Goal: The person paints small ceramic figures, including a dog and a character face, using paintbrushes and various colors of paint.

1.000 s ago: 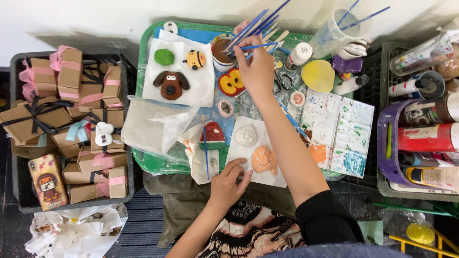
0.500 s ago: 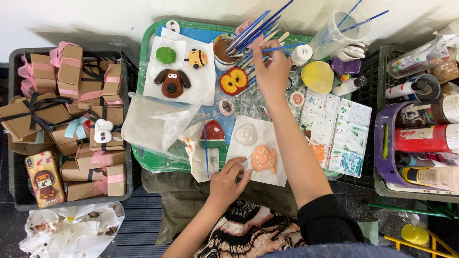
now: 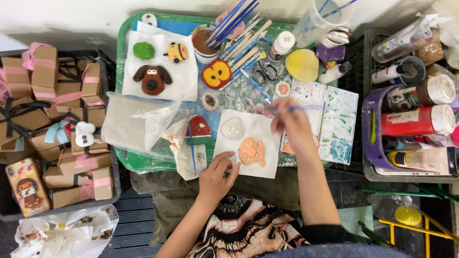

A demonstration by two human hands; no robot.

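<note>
Seen from above, a person's left hand (image 3: 217, 176) rests on the edge of a white paper (image 3: 248, 142) bearing an orange clay figure (image 3: 252, 152) and a white one (image 3: 232, 128). The right hand (image 3: 290, 123) holds a brush (image 3: 282, 109) just beside a paint palette (image 3: 327, 123). Everything lies on a green tray (image 3: 125, 38).

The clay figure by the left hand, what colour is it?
Orange, with white dots: the clay figure shows best in the head view.
</note>
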